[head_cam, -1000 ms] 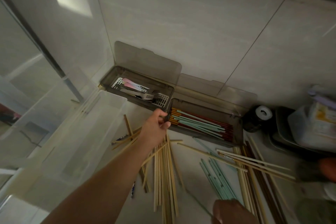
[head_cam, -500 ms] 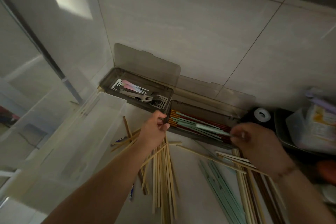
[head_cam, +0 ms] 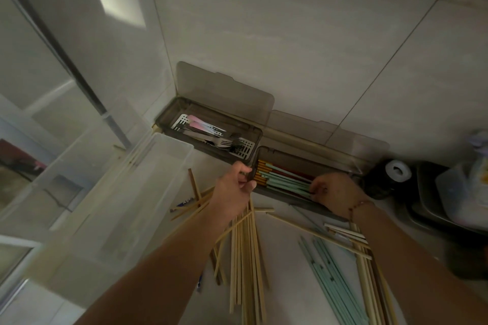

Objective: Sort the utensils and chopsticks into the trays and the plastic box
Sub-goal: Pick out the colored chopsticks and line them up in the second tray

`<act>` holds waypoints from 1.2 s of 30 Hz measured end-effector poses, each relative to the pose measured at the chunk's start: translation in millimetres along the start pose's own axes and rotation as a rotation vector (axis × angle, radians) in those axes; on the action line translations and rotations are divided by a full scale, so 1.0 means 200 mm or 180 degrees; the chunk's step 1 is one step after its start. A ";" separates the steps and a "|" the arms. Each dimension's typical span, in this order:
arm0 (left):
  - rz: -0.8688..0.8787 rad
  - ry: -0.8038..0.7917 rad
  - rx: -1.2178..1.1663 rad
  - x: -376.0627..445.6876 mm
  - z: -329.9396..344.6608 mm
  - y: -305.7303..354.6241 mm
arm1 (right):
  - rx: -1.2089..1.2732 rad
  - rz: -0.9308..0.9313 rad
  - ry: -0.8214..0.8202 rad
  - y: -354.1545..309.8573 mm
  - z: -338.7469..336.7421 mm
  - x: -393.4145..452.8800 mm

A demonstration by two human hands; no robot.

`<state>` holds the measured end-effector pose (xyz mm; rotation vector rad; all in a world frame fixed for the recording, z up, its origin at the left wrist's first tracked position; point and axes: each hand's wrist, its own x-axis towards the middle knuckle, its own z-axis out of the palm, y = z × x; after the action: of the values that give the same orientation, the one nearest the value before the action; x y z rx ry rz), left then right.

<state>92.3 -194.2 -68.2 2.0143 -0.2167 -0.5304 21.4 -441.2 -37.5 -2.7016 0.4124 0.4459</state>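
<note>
Two smoky brown trays with raised lids stand against the tiled wall. The left tray [head_cam: 169,120] holds forks [head_cam: 220,143] and a pink-handled utensil. The right tray [head_cam: 340,165] holds mint, red and gold-tipped chopsticks [head_cam: 284,179]. My left hand [head_cam: 233,188] grips the near left corner of the right tray. My right hand [head_cam: 334,192] reaches into that tray, fingertips pinching the mint chopsticks there. Loose wooden chopsticks [head_cam: 247,258] and mint chopsticks [head_cam: 335,280] lie on the counter below. A clear plastic box [head_cam: 126,192] stands at the left.
A black cylinder with a white roll [head_cam: 397,170] on it stands right of the trays. A dark tray with a translucent container [head_cam: 459,190] sits at the far right. A glass panel and metal frame [head_cam: 60,42] rise at the left.
My right hand has moved left, deeper into the right tray, onto the mint chopsticks. My left hand has stayed on the tray's corner.
</note>
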 end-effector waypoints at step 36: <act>-0.0125 0.0072 -0.0026 -0.01 0.02 0.02 | 0.0654 0.0215 0.0740 -0.07 0.25 -0.85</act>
<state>88.5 -198.0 -65.3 2.0191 -0.1612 -0.5321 -139.9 -371.2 -16.2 -2.5511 0.5809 0.0991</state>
